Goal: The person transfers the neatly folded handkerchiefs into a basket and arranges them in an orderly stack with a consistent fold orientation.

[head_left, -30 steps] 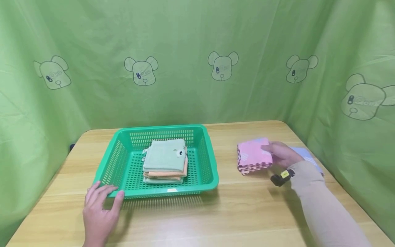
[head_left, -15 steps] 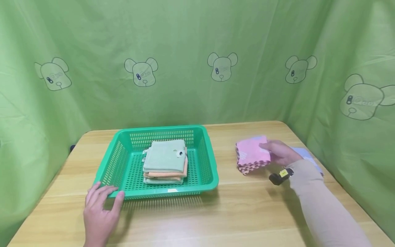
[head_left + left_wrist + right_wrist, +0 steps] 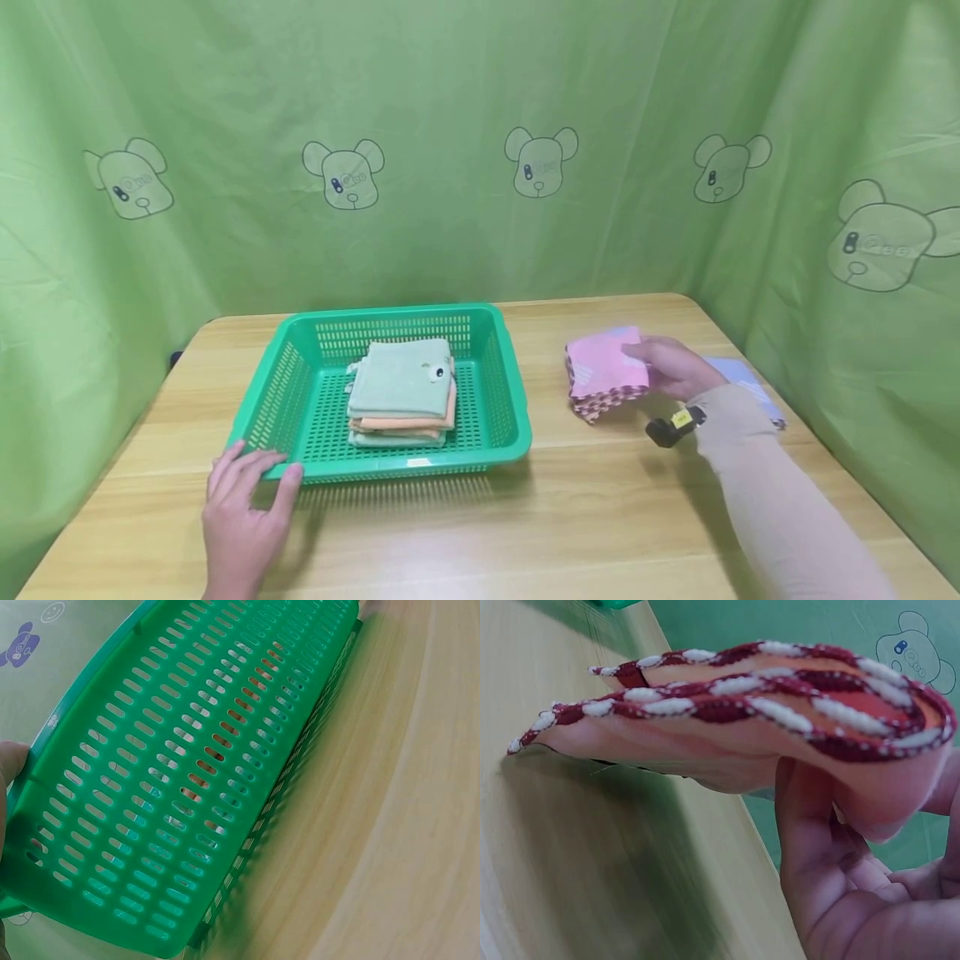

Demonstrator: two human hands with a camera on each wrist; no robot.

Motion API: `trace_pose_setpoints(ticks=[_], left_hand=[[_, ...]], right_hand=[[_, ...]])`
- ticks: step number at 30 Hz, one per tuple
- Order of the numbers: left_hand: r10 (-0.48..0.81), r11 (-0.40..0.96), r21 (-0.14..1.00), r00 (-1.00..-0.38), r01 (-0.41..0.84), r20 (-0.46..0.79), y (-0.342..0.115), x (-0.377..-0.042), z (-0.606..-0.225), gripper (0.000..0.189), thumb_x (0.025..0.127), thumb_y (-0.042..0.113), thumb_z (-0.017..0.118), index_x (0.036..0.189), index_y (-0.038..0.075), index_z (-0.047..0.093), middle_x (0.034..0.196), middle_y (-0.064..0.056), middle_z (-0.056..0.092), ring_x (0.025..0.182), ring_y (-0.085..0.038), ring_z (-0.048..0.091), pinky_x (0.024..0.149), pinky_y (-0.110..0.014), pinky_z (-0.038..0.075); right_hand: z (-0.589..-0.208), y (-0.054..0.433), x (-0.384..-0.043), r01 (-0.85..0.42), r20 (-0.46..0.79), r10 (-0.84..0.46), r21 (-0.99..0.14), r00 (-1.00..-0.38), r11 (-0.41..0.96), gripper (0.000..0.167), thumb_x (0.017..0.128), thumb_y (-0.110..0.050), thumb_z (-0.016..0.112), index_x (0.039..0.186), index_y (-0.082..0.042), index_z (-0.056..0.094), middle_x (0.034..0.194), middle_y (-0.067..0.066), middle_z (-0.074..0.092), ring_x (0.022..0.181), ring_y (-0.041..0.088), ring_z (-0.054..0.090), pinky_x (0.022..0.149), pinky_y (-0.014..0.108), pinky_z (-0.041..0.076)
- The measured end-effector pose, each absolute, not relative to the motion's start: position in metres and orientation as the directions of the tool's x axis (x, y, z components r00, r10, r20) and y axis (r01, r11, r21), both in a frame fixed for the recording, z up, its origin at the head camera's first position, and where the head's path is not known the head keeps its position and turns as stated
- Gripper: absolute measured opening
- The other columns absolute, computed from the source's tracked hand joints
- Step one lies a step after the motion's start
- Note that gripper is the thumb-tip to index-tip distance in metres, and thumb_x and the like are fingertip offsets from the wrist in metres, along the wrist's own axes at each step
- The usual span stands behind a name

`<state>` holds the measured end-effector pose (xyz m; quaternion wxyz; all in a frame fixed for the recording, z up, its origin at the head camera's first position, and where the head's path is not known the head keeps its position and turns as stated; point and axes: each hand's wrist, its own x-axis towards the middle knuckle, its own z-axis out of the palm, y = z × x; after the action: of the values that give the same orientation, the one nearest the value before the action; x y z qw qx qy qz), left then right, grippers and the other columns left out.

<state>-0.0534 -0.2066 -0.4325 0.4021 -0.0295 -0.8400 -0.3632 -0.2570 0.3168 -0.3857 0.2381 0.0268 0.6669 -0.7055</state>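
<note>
In the head view, my left hand [image 3: 243, 517] holds the near left corner of a green plastic basket [image 3: 517, 442], fingers over the rim and thumb at the near side. The basket's slotted wall [image 3: 187, 772] fills much of the left wrist view. Inside the basket lies a stack of folded towels [image 3: 401, 379], pale green on top with peach ones below. To the right of the basket, my right hand [image 3: 671, 367] pinches a folded pink towel [image 3: 603, 362] at its right side. The towel's maroon-and-white stitched edge [image 3: 735, 686] shows in the right wrist view, above the table.
A folded blue towel [image 3: 742, 383] lies at the table's right edge, partly behind the right wrist. Green curtains [image 3: 450, 250] with bear-head prints surround the wooden table [image 3: 465, 542]. A dark object peeks out beyond the table's left edge.
My right hand has shifted slightly left with the pink towel, bringing it a little nearer the basket and uncovering more of the blue towel. My left hand and the basket stay put.
</note>
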Motion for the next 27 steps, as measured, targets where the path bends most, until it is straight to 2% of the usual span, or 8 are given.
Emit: trace_pose_setpoints(ticks=[8,20,27], left_hand=[[-0.240,0.737,0.583,-0.674,0.342,0.699,-0.207,-0.054,-0.432,0.022,0.077,0.015,0.074,0.093,0.000,0.071,0.100,-0.020,0.068,0.121,-0.044,0.047,0.115,-0.052,0.019],[-0.241,0.737,0.585,-0.676,0.339,0.696,-0.206,-0.053,-0.432,0.022,0.078,0.015,0.074,0.093,0.000,0.071,0.100,-0.020,0.068,0.121,-0.044,0.047,0.115,-0.051,0.020],[-0.244,0.734,0.592,-0.685,0.332,0.687,-0.206,-0.053,-0.431,0.022,0.078,0.014,0.074,0.093,-0.001,0.070,0.100,-0.021,0.068,0.122,-0.044,0.046,0.115,-0.053,0.019]], right_hand=[[-0.385,0.312,-0.259,0.378,-0.354,-0.304,-0.925,-0.885,-0.024,0.042,0.100,-0.007,0.048,0.134,0.010,0.032,0.094,0.008,0.066,0.084,0.017,0.067,0.081,0.032,0.056],[-0.380,0.306,-0.261,0.377,-0.347,-0.327,-0.926,-0.879,-0.030,0.056,0.100,-0.010,0.048,0.142,0.013,0.020,0.097,0.009,0.065,0.086,0.017,0.067,0.083,0.032,0.056],[-0.377,0.305,-0.262,0.372,-0.344,-0.330,-0.928,-0.879,-0.023,0.051,0.100,-0.010,0.048,0.139,0.012,0.025,0.097,0.008,0.065,0.086,0.016,0.066,0.083,0.031,0.055]])
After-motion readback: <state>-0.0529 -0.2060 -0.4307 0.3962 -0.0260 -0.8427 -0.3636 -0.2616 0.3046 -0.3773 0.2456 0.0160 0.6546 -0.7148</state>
